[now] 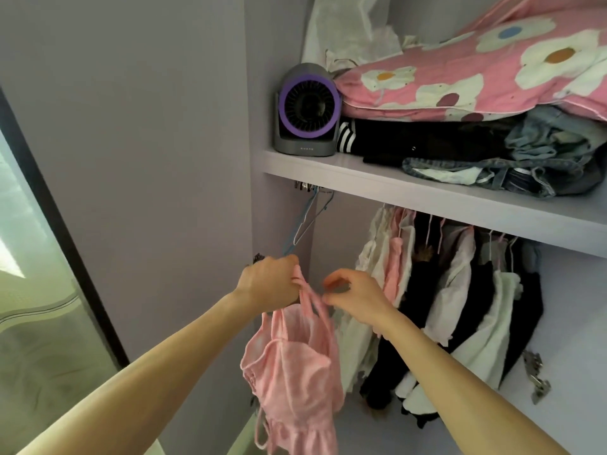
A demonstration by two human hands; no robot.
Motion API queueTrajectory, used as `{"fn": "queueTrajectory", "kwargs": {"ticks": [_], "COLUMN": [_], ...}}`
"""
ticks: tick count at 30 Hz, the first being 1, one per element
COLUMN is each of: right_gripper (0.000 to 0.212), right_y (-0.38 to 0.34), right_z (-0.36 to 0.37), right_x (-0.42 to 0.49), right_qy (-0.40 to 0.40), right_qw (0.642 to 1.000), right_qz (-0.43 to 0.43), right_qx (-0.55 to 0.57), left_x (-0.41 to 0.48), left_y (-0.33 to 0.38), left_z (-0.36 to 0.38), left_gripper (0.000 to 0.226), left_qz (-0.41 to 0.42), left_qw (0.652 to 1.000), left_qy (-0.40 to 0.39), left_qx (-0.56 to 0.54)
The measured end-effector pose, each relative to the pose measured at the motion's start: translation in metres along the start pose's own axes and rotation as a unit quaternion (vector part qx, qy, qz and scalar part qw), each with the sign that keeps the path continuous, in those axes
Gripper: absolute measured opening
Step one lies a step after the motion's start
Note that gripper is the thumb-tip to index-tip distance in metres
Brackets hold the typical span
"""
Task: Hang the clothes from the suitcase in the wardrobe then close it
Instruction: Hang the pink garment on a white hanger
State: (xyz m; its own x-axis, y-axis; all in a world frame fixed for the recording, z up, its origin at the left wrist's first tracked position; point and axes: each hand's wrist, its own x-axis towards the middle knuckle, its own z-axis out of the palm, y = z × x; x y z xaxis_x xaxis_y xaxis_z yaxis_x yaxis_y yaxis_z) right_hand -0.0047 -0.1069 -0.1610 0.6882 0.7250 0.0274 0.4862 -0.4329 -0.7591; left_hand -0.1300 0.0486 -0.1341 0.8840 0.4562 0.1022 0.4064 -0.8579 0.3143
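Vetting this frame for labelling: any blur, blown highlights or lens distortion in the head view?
Head view, focus: soft overall, right hand fingertips smeared, pink top blurring toward its hem. Head view, exposure: daylight blows out a patch on the glass panel at left; the hanging black garments sink into shadow. Head view, geometry: wide-angle bend slants the shelf edge.

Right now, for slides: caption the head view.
Left hand and right hand hold pink strappy top at blue wire hanger.
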Motion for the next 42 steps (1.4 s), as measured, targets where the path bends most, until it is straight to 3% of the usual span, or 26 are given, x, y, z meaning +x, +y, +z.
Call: {"fn": "queueTrajectory", "kwargs": {"ticks": [2,5,10,16,19,22,26,29,34,37,42], "right_gripper": [0.033,0.031,0.039,0.047,0.051,0.046,0.038,0.038,0.051,0.046,0.037], "right_y": [-0.008,-0.019,-0.021,-0.007,0.014,0.031,0.030,0.030,0.017,0.000,-0.011], "right_z": [0.011,0.029,0.059,0.104,0.133,0.154,0.165,0.169,0.136,0.111,0.070], "right_x": [0.019,0.055,0.126,0.220,0.270,0.305,0.315,0.316,0.310,0.291,0.247], "right_qy": [-0.038,-0.017,0.003,0.078,0.120,0.150,0.206,0.216,0.308,0.332,0.311], "right_qw": [0.999,0.998,0.993,0.985,0.981,0.977,0.964,0.959,0.928,0.916,0.915], "right_qz": [0.027,0.054,0.095,0.142,0.151,0.151,0.152,0.160,0.186,0.186,0.179], "right_qx": [-0.019,-0.042,-0.074,-0.050,0.001,0.008,-0.074,-0.085,-0.094,-0.125,-0.183], "left_x": [0.010,0.030,0.072,0.110,0.123,0.133,0.142,0.140,0.135,0.128,0.117], "left_y": [-0.013,-0.041,-0.108,-0.166,-0.186,-0.201,-0.207,-0.207,-0.206,-0.203,-0.189], "left_z": [-0.012,-0.028,-0.053,-0.045,-0.027,-0.018,-0.018,-0.015,-0.013,-0.018,-0.032], "left_gripper": [0.019,0.029,0.041,0.067,0.071,0.076,0.078,0.076,0.078,0.079,0.067], "left_qz": [0.018,0.050,0.085,0.084,0.079,0.082,0.098,0.107,0.118,0.118,0.137], "left_qw": [0.994,0.969,0.878,0.777,0.761,0.763,0.756,0.761,0.769,0.791,0.864], "left_qy": [0.041,0.075,0.116,0.116,0.154,0.199,0.247,0.248,0.233,0.205,0.108], "left_qx": [0.098,0.228,0.457,0.613,0.626,0.610,0.598,0.590,0.584,0.564,0.472]}}
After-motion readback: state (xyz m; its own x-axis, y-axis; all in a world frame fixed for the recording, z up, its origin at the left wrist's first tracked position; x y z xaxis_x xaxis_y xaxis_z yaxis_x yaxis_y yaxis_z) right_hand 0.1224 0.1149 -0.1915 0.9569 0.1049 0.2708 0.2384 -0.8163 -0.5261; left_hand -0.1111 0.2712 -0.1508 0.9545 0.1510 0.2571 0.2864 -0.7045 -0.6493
